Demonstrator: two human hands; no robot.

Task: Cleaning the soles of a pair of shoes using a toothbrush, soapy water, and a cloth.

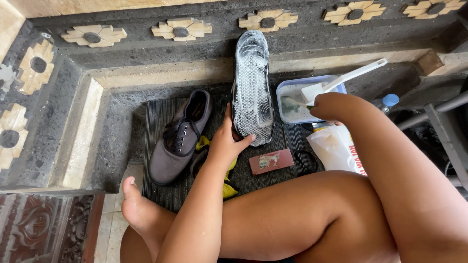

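Note:
My left hand (226, 141) grips the heel end of a dark shoe (252, 87) that stands tilted with its sole facing up, and the sole is covered in white soap foam. My right hand (329, 106) is closed on a white long-handled brush (341, 80), whose head dips into a blue-rimmed plastic tub (292, 104) of cloudy water. The matching grey lace-up shoe (179, 138) lies flat on a dark ribbed mat (161, 185), to the left of my left hand.
A yellow-green cloth (229, 187) lies under my left wrist. A reddish rectangular block (271, 161) and a black loop (304, 162) rest on the mat. A white plastic bag (336, 148) and a blue-capped bottle (388, 102) sit at right. Stone ledges with flower tiles enclose the corner.

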